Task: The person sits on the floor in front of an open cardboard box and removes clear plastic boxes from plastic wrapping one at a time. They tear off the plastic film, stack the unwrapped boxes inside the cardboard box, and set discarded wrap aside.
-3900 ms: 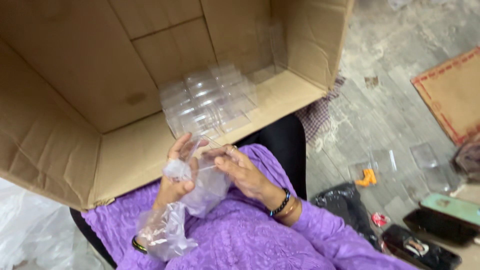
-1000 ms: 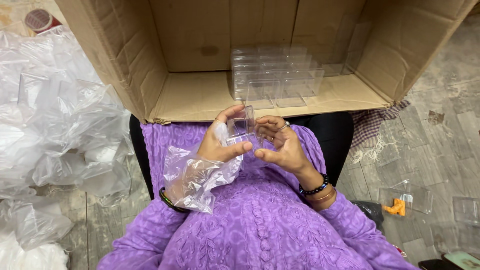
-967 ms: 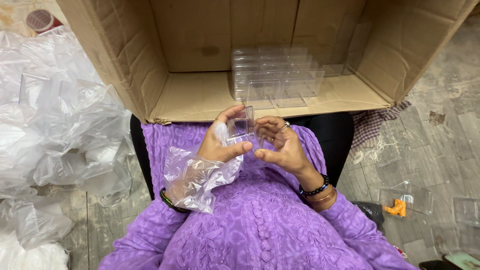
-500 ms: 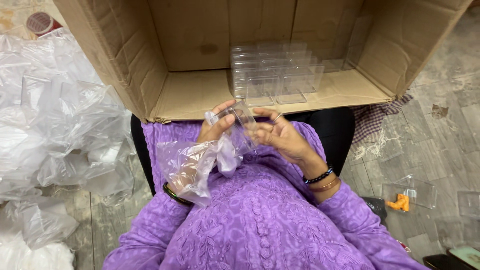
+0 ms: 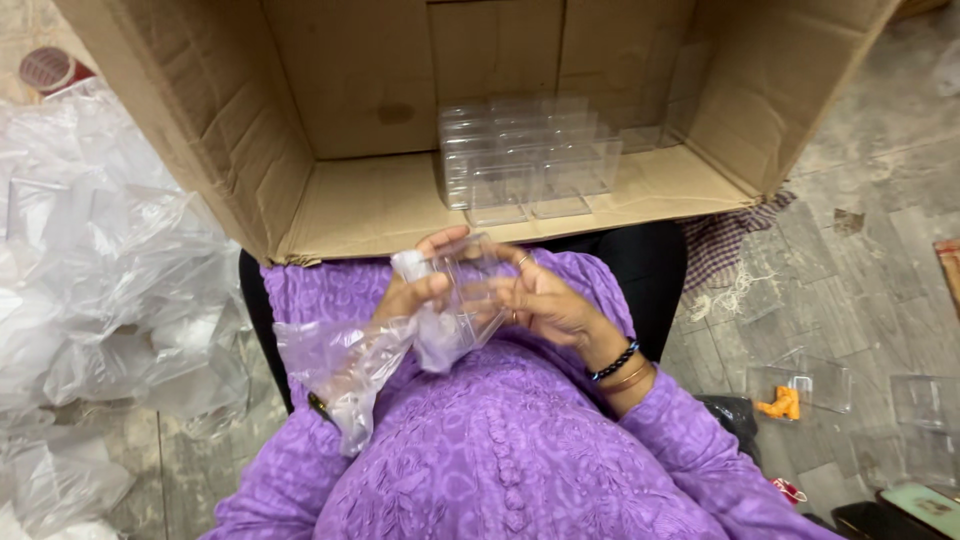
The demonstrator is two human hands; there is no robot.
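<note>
**Head view: clear box and wrapper held in my lap**

Head view, item by item.

1. My left hand (image 5: 418, 296), centre of frame: thumb and fingers pinched on the near corner of a small clear plastic box (image 5: 468, 290), with a crumpled clear plastic bag (image 5: 352, 365) trailing from it toward 7 o'clock over my wrist.
2. My right hand (image 5: 545, 303), just at 3 o'clock of the box: fingers curled against its far side, steadying it. Beaded bracelet on the wrist.
3. The box sits between both hands, above my purple dress (image 5: 500, 460), partly inside the bag's mouth as far as I can tell.
4. Cardboard carton (image 5: 340, 205) on its side at 12 o'clock; a stack of clear boxes (image 5: 525, 160) stands inside.
5. Heap of loose plastic wrappers (image 5: 95, 290) at 9 o'clock on the floor.
6. Clear case with an orange piece (image 5: 790, 395) at 4 o'clock.

Judgement: box and bag are mid-separation; the next move calls for a firm pinch on the film and a steady grip on the box.
</note>
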